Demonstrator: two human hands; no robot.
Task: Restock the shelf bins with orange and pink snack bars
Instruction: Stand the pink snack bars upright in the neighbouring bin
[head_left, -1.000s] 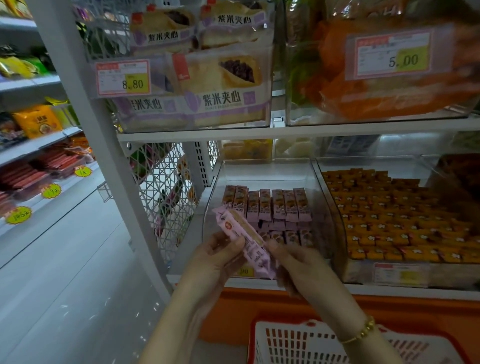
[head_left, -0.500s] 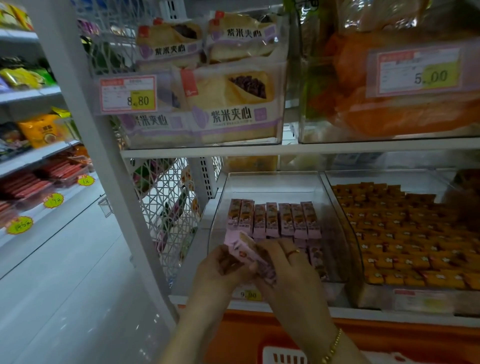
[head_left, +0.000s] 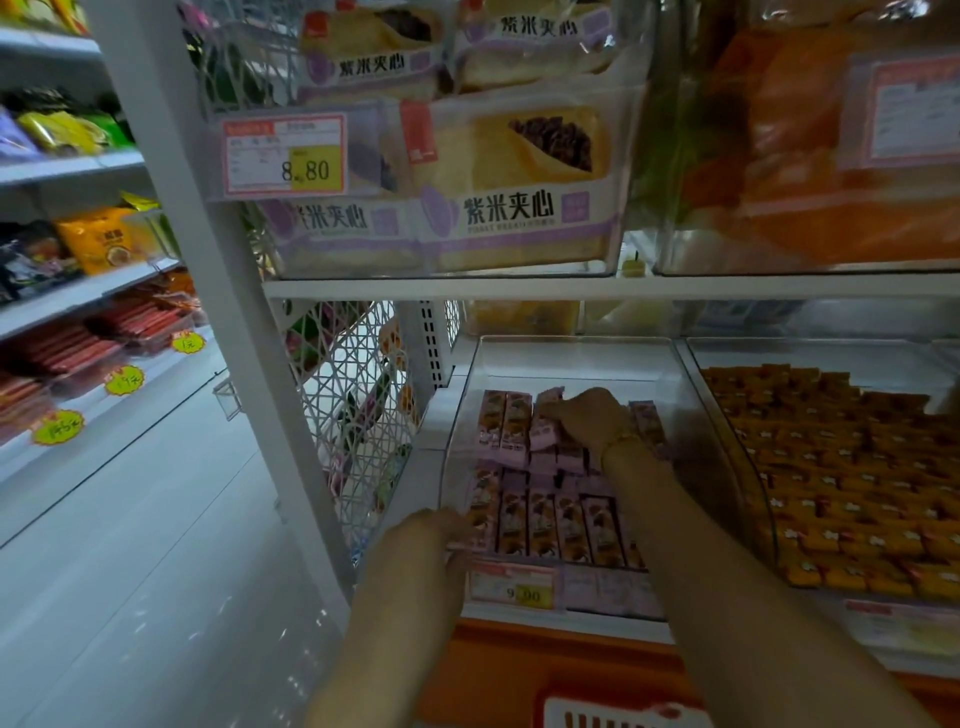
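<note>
A clear shelf bin (head_left: 576, 358) holds pink snack bars (head_left: 540, 519) in two rows. My right hand (head_left: 592, 418) reaches deep into this bin, its fingers closed on pink bars (head_left: 545, 431) that lie on the back row. My left hand (head_left: 431, 535) rests at the bin's front left corner, fingers curled against its wall; whether it holds anything is hidden. To the right, a second clear bin (head_left: 727, 415) is packed with orange snack bars (head_left: 857, 467).
A red and white basket (head_left: 613, 714) sits below at the bottom edge. A white shelf (head_left: 571, 286) with bread packs (head_left: 509, 176) hangs close above the bins. A white upright post (head_left: 228, 291) and lattice panel (head_left: 358, 410) stand to the left; beyond lies an aisle floor.
My right hand has carried the pink bars from in front of the bin to its back row. My left hand let go of them and dropped to the bin's front left corner.
</note>
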